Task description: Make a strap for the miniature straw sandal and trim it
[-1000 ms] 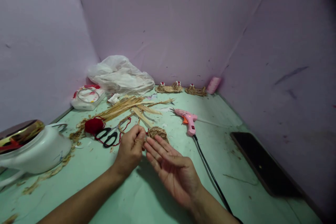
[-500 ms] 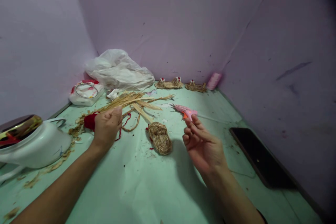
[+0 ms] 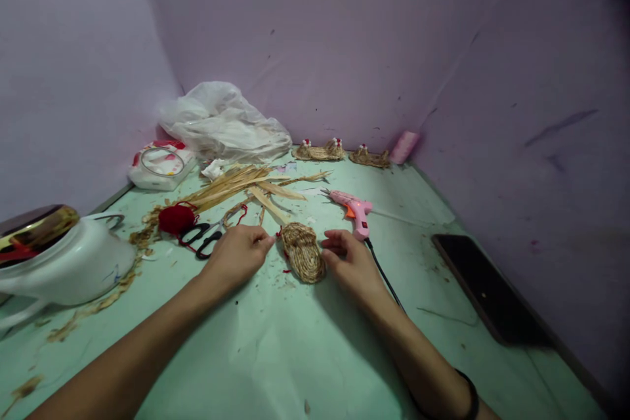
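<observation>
A small woven straw sandal (image 3: 302, 251) lies on the green table (image 3: 275, 354) between my hands. My left hand (image 3: 239, 254) rests on the table at the sandal's left, thumb and fingers pinched together with the tips near its edge and a bit of red thread; what they pinch, if anything, I cannot make out. At the sandal's right edge sits my right hand (image 3: 347, 259), fingers curled in and thumb touching the weave. A black band circles my right wrist.
Black scissors (image 3: 201, 239), a red yarn ball (image 3: 176, 218) and straw strips (image 3: 241, 187) lie to the left. A pink glue gun (image 3: 355, 210) with a black cord sits right of the sandal. A white pot (image 3: 63, 262), plastic bag (image 3: 224, 125), finished sandals (image 3: 319, 151) and dark slab (image 3: 485, 289) ring the table.
My left hand came back from the yarn and scissors to the sandal's left edge. My right hand dropped from near the glue gun to the sandal's right side and curled its fingers.
</observation>
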A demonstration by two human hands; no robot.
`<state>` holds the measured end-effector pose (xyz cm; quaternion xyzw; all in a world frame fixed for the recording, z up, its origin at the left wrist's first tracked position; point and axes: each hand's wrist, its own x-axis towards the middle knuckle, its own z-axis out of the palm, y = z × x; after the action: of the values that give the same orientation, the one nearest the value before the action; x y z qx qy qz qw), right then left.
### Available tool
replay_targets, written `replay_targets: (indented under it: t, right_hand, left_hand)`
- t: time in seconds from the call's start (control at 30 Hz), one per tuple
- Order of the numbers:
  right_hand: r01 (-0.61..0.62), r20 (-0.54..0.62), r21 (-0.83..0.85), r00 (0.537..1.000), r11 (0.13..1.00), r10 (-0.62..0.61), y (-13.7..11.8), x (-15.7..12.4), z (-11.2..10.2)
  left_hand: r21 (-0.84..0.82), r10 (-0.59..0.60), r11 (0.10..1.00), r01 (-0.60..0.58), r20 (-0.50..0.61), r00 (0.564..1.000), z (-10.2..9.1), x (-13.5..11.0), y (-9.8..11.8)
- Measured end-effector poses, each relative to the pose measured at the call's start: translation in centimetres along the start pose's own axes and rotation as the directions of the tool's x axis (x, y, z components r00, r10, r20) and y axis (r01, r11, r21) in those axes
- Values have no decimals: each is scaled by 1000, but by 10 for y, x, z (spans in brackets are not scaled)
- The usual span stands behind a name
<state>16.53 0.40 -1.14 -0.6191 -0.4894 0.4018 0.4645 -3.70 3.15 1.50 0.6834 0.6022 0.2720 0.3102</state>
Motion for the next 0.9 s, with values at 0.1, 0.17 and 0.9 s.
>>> replay_targets:
  t: [0.1,0.17,0.9]
  right_hand:
    - [80,38,-127,996,989,-76,3,-3,4]
    - [74,41,-70,997,995,-71,0,-6,6]
    - [-429,411,846,903,317,124,-34,-4,-26]
  left_hand:
    - [33,50,998,-58,202,978,11,-6,5]
    - [-23,68,998,-65,222,973,18,-10,7]
    - [-131,198,973,-188,65,978,0,-15,18]
